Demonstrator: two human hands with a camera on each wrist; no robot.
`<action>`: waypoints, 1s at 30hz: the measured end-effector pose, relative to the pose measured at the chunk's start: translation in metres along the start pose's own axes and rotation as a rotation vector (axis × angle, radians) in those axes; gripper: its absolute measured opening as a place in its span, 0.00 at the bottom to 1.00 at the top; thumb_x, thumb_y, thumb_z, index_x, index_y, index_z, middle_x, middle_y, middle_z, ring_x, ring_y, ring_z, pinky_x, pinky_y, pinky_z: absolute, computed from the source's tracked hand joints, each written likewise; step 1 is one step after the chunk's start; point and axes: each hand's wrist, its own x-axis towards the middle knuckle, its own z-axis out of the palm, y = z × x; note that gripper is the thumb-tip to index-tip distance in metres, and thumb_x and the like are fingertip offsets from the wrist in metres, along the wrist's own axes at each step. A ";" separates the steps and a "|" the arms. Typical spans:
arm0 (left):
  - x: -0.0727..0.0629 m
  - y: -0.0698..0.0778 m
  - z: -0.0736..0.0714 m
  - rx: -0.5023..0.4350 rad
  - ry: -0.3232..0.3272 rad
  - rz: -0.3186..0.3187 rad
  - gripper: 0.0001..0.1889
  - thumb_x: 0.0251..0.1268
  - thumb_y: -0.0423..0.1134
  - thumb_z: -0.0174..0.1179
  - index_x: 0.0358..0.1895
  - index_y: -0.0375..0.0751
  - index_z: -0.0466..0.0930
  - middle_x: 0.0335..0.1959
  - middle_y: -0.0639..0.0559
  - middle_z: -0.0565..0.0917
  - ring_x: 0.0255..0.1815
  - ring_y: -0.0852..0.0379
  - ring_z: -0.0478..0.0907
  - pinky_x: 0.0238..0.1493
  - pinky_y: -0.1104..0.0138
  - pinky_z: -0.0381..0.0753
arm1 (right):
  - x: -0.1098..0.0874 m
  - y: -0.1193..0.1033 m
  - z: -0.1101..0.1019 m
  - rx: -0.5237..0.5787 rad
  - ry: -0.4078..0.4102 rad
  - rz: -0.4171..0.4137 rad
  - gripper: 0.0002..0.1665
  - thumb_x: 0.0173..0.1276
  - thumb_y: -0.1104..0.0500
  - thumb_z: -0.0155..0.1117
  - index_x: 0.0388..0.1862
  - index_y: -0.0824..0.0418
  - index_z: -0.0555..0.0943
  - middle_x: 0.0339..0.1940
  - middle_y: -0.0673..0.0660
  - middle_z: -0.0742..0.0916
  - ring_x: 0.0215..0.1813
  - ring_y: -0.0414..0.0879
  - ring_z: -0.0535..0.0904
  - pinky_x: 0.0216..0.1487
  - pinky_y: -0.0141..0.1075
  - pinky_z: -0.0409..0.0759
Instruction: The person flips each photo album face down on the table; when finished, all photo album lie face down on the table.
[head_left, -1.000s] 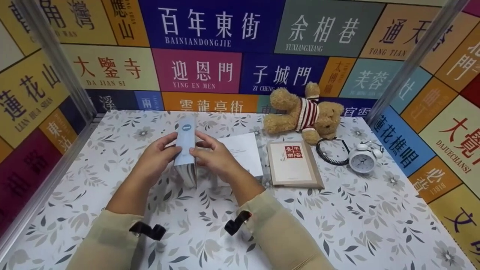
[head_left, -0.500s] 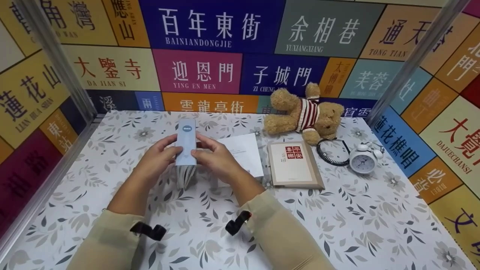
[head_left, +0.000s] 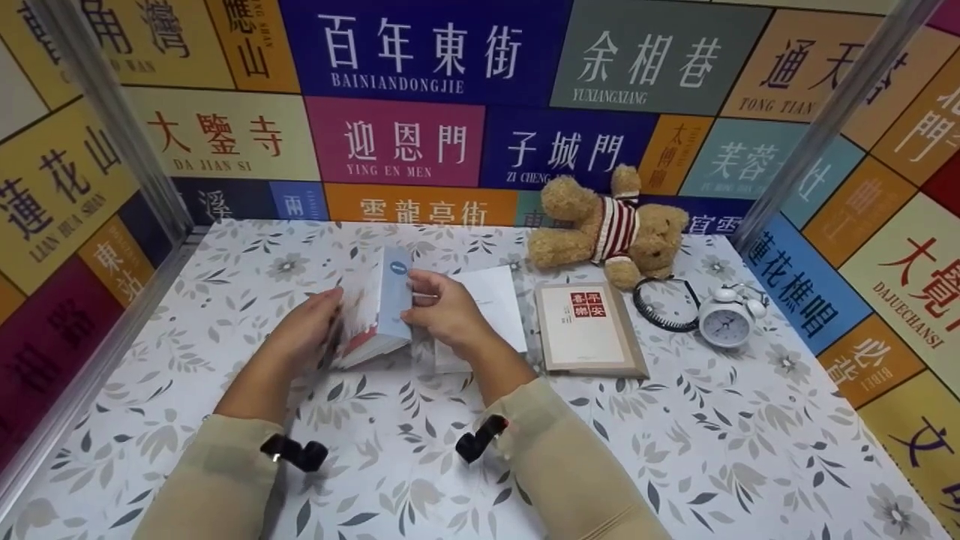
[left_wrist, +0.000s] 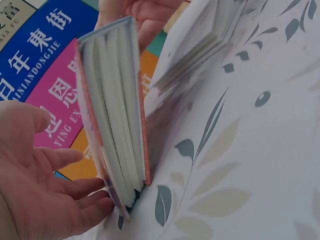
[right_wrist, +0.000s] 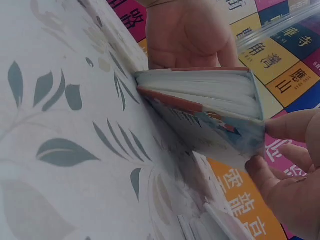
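A thick book (head_left: 379, 307) with a pale blue spine stands spine-up on the floral tabletop, leaning to one side. Its page block (left_wrist: 115, 105) shows between reddish-edged covers in the left wrist view. My right hand (head_left: 450, 311) pinches the book near its spine, thumb and forefinger at the spine edge in the right wrist view. On the book's other side my left hand (head_left: 304, 326) has its fingers extended, the lower fingertips against the cover (left_wrist: 107, 175). A white book (head_left: 495, 307) lies flat behind my right hand, partly hidden by it.
To the right lies a beige book (head_left: 585, 337) with red square characters. A teddy bear (head_left: 615, 225) in a striped sweater lies at the back. A black toothed headband (head_left: 664, 324) and a white alarm clock (head_left: 725, 324) sit beside it. Printed panels (head_left: 397, 142) wall the table.
The book has turned and tilted, its spine now further right and its left cover showing. My left hand has let go of the spine and opened out; my right hand has shifted slightly right.
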 end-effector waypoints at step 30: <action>-0.004 0.007 -0.024 0.090 0.192 -0.019 0.41 0.85 0.65 0.33 0.89 0.45 0.47 0.89 0.40 0.55 0.90 0.37 0.53 0.89 0.45 0.54 | -0.011 -0.015 -0.011 -0.173 -0.149 0.035 0.28 0.79 0.53 0.66 0.75 0.49 0.79 0.78 0.57 0.80 0.75 0.50 0.79 0.74 0.47 0.81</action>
